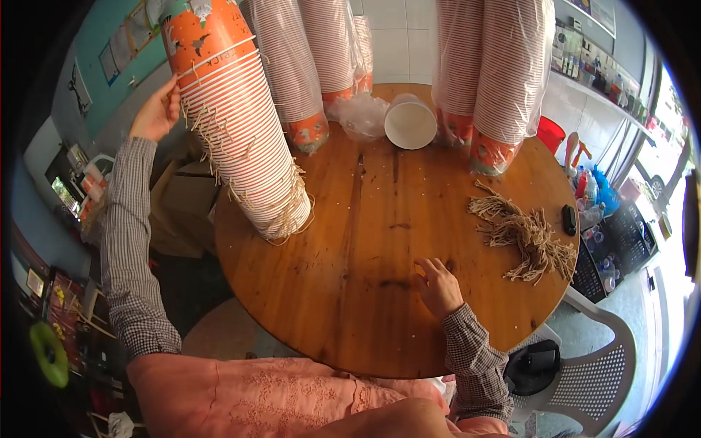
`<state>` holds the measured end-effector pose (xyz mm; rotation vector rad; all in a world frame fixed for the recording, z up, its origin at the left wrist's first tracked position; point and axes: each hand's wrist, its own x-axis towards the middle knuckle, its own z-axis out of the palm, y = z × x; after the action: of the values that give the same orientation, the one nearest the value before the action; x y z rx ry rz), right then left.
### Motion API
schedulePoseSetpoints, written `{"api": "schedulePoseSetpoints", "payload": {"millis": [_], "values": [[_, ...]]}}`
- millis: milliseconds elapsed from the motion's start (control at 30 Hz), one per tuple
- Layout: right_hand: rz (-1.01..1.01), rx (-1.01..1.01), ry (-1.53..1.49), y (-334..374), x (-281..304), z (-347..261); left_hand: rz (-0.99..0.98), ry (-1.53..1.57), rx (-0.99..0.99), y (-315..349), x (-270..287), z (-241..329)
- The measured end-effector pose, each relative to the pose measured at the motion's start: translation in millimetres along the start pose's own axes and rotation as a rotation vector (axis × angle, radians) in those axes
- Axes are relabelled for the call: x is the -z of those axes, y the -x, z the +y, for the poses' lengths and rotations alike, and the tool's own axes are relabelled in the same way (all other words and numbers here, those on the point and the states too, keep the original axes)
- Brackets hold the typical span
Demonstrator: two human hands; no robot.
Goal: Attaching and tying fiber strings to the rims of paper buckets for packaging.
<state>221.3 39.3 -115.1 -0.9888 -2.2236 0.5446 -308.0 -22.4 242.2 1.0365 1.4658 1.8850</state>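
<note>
A tall leaning stack of paper buckets, orange at the top with many white rims below, stands on the left of the round wooden table. Short twine pieces hang from its rims, more of them bunched around the base. High on the stack's left side, my left hand pinches at the rim of an upper bucket; its fingers are curled closed. My right hand is low over the near right part of the table, fingers apart and slightly bent, holding nothing. Loose twine lengths lie in a heap farther right.
Plastic-wrapped bucket stacks stand at the back right, others at the back left. Between them, a single white bucket lies on its side beside crumpled clear plastic. A small black object sits near the table's right edge, above a plastic chair.
</note>
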Motion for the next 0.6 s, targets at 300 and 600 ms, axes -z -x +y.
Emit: {"api": "schedulePoseSetpoints", "payload": {"millis": [300, 600], "values": [[0.087, -0.043, -0.129, -52, -10, 46, -0.467, -0.498, 0.090, 108, -104, -165], [0.434, -0.002, -0.037, -215, -80, 149, -0.512, 0.009, 0.345, 101, -234, -383]]}}
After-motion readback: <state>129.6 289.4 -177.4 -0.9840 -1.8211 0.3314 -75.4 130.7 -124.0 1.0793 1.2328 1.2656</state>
